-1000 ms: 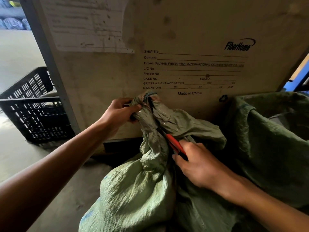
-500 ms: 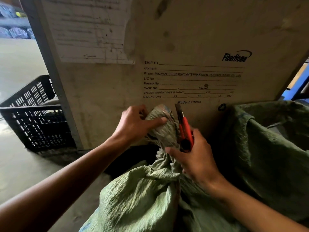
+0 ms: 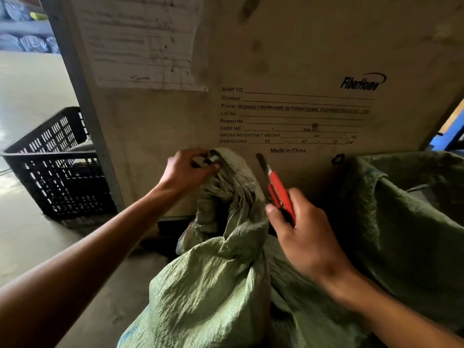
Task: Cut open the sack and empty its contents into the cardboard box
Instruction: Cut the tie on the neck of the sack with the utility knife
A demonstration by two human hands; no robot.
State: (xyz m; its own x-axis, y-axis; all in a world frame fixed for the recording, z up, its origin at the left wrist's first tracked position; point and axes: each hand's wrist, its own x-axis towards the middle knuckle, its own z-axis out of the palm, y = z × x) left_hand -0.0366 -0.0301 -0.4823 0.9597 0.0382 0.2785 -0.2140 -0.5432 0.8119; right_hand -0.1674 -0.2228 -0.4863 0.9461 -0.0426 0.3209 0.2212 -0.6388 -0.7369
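A green woven sack [image 3: 213,285] stands in front of me, its bunched neck [image 3: 231,177] pulled upward. My left hand [image 3: 187,172] pinches the top of that neck. My right hand [image 3: 305,237] holds a red utility knife [image 3: 278,192] just right of the neck, blade up and clear of the fabric. Below my left hand the neck gapes with a dark opening [image 3: 219,217]. Behind the sack rises the tall cardboard box [image 3: 288,59], printed with shipping text. The sack's contents are hidden.
A black perforated plastic crate [image 3: 55,167] sits on the concrete floor [image 3: 30,234] at the left. A second green sack [image 3: 406,209], open at the top, stands at the right. A blue frame [image 3: 452,131] shows at the far right edge.
The knife has come out of the sack's neck and moved right, blade now pointing up. My left hand has shifted left along the top of the neck, which has loosened and gaped.
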